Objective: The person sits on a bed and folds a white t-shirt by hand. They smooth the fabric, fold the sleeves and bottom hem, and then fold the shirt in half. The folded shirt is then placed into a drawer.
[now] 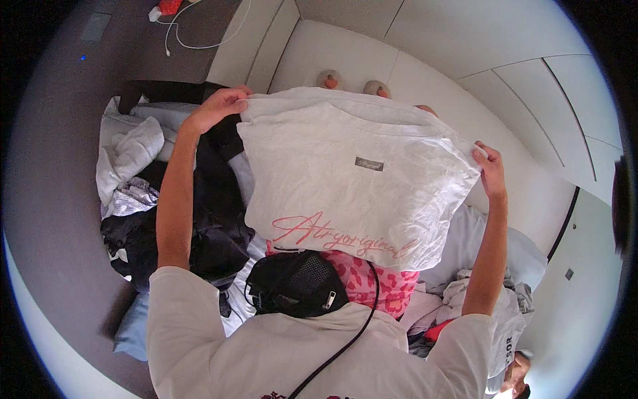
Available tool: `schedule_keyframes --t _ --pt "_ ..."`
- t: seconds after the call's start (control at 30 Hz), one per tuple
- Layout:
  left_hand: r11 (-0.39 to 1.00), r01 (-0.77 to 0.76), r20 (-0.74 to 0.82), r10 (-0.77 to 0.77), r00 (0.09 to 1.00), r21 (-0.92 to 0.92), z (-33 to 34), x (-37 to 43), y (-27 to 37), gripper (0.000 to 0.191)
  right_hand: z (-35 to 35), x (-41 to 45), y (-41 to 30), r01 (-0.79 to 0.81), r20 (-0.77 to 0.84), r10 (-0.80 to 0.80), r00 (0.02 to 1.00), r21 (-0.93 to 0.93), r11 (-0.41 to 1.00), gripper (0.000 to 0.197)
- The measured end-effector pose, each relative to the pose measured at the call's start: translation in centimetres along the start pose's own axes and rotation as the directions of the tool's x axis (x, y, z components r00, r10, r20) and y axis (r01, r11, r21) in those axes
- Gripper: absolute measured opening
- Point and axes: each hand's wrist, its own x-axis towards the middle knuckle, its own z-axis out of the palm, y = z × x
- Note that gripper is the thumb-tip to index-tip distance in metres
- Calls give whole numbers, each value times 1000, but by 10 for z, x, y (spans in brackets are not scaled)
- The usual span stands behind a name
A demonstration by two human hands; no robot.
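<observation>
Between my two hands a white T-shirt [344, 194] is stretched out, its collar at the far side. It has a small dark label on the chest and red script lettering lower down. My left hand [219, 107] pinches one upper corner, and my right hand [491, 167] grips the other. Creases run down the shirt's right side. Below its hem, pink cloth with a leopard print [369, 279] shows in part. A black mesh item with a zip [299, 284], cap-like in shape, lies near me, with a black cord [344, 344] running past it.
Dark and pale clothes [199, 209] are heaped to the left, beside a brown surface [55, 224]. More crumpled clothes [458, 299] and a pale pillow [468, 239] lie right. Duck-decorated slippers [329, 80] and a white cable [194, 46] are farther off. Part of another person [516, 371] shows lower right.
</observation>
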Motion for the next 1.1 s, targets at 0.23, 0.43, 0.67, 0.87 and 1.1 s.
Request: schedule_keyframes --t 0.23,0.43,0.67,0.87,1.1 --pt "959 -209 -128 235 964 190 30 -24 38 18 0 -24 -15 150 12 -153 988 -282 948 20" --pt "916 111 -134 -63 989 386 48 -13 50 40 7 -33 -17 91 141 -49 989 -308 947 16" --pt "943 -175 -265 253 931 283 29 -24 53 39 -13 -66 -37 182 -71 -245 967 -481 858 31" --pt "989 48 -220 -79 972 -142 16 -51 66 36 -38 -96 -42 327 -118 -408 905 -420 847 38" --pt "808 -153 -340 -62 938 -569 29 -28 48 23 -18 -63 -25 266 -332 -345 878 -260 928 36"
